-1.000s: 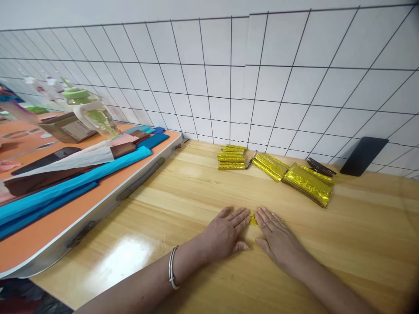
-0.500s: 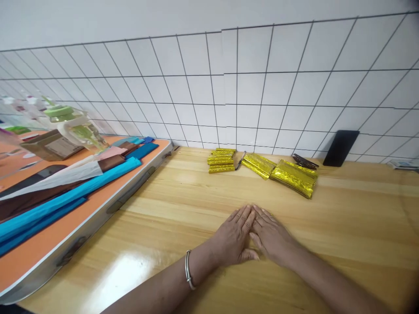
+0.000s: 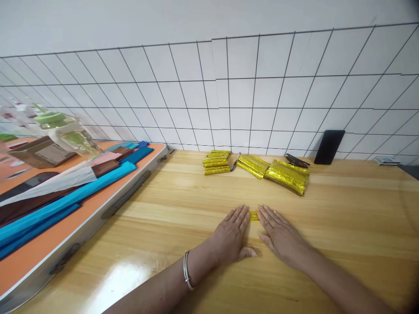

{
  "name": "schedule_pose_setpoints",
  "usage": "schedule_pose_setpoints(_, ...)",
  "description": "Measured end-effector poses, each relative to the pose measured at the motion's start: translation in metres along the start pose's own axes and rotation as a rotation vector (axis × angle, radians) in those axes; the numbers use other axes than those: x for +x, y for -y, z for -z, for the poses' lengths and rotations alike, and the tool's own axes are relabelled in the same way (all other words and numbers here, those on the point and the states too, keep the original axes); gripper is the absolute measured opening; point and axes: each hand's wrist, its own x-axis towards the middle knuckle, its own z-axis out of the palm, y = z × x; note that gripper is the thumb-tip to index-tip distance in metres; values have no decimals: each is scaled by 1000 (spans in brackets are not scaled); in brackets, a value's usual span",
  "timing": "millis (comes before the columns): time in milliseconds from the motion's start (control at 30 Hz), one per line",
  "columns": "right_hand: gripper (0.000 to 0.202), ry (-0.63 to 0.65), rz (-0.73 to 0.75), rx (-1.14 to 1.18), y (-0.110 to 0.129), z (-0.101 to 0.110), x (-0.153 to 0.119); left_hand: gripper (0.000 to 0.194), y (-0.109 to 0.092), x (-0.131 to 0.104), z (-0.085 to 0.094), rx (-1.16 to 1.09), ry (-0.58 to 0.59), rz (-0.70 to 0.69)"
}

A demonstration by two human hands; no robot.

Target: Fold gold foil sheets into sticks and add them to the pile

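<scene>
Short gold foil strip (image 3: 254, 216), lying flat on the wooden worktop (image 3: 157, 226) and visible in the narrow gap between the left hand (image 3: 231, 232) and the right hand (image 3: 280, 232). Both hands are palm down with fingers outstretched; each grip is unclosed, and what lies beneath the palms cannot be told. A metal bangle (image 3: 186, 270) circles the left arm. Beyond the hands, left to right: narrow gold rolls (image 3: 216, 163), a pen (image 3: 235, 162), two adjoining gold bundles (image 3: 288, 176), a dark clip (image 3: 297, 161) and a black phone (image 3: 329, 147) leaning against the tiled wall (image 3: 242, 93).
</scene>
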Motion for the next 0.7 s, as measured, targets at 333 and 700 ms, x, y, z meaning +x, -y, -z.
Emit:
schedule_pose_setpoints(333,57,-40,-3,-5,0,-1,0,96,3,26,-6,-54,12,-82)
schedule_pose_setpoints(700,60,-7,-20,-20,0,2,1,85,18,-12,14,-51,42,-63)
